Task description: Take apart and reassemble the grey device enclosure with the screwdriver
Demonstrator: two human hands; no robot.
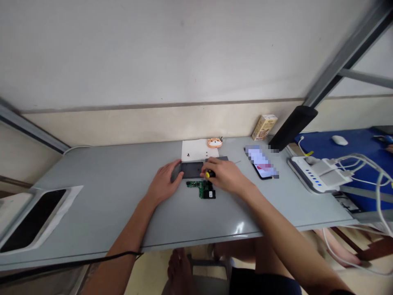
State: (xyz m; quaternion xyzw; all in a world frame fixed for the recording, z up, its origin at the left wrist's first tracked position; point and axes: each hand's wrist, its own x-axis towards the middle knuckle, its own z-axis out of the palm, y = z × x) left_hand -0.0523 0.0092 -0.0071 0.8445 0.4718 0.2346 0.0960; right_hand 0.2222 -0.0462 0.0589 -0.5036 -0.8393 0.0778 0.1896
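A flat dark rectangular casing (192, 169) lies on the desk between my hands. My left hand (165, 180) grips its left end, thumb at the near edge and fingers at the far edge. In my right hand (222, 172) is a screwdriver (210, 174) with a yellow and black handle; a thin shaft sticks out to the right beyond the hand. The fingertips of that hand touch the casing's right end. Just below the casing rests a green circuit board (202, 189) with black parts. Several tiny dark screws (188, 155) sit on a white paper (196, 148) behind it.
An orange animal-faced case (215, 142) stands by the wall. To the right are a lit phone (260, 162), a small carton (264, 127), a black cylinder (293, 129) and a power strip (316, 176) with cables. A dark-screened tablet-like device (33, 221) lies at the left.
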